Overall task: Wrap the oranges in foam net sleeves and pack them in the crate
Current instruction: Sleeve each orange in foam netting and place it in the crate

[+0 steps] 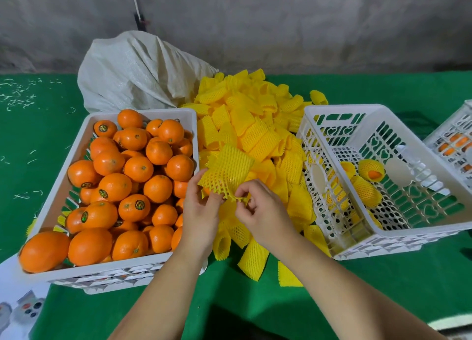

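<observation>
Landmark: sleeve pile [258, 135], heaped mid-desk [383, 283] within reach of both crates
Held sleeve [227, 172]: at the pile's near edge, mouth being stretched, apparently to admit fruit
Left hand [201, 212]: fingers curled, pinching the sleeve's left rim; a trace of orange showed behind it, uncertain
Right hand [258, 209]: fingertips pinching the sleeve's lower rim
Oranges [122, 186]: crate left of pile, unwrapped
Packing crate [383, 176]: right of pile, few wrapped oranges [370, 171] inside
</observation>
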`<state>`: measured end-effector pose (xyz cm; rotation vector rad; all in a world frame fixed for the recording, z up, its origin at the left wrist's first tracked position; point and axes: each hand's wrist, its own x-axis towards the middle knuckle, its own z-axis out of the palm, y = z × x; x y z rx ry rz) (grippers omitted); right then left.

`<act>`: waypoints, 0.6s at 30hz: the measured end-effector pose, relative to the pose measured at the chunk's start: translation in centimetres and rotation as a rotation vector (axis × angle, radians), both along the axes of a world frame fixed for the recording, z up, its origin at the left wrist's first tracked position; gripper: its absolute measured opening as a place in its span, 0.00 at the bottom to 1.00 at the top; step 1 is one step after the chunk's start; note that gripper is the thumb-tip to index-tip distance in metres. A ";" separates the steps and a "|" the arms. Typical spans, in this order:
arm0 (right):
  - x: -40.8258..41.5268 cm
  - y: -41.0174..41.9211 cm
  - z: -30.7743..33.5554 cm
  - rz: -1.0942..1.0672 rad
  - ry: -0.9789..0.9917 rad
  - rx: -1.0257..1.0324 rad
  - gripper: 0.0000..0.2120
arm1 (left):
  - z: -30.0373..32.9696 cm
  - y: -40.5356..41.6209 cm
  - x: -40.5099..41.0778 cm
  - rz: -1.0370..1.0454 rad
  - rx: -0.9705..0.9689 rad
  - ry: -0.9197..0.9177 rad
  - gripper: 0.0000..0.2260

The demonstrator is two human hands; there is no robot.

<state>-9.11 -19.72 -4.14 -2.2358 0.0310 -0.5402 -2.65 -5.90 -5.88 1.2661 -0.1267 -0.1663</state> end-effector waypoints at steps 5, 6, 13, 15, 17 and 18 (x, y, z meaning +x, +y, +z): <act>-0.9 2.1 -0.1 -0.036 -0.049 -0.138 0.08 | 0.0 -0.2 -0.1 0.033 -0.022 0.071 0.15; -1.0 2.6 0.1 -0.033 -0.096 -0.162 0.08 | 0.0 -0.3 -0.2 0.035 -0.030 0.077 0.14; 0.1 2.6 0.4 -0.076 0.094 -0.084 0.28 | 0.3 0.4 0.3 -0.110 -0.004 0.114 0.11; 0.8 1.9 0.8 -0.083 0.118 -0.004 0.37 | 0.3 0.7 0.3 -0.167 -0.048 0.107 0.10; 1.3 1.0 1.4 -0.058 0.125 -0.032 0.40 | 0.3 1.0 0.0 -0.201 -0.091 0.075 0.07; 1.4 0.5 1.6 -0.046 0.124 -0.064 0.40 | 0.4 1.0 -0.2 -0.200 -0.082 0.043 0.05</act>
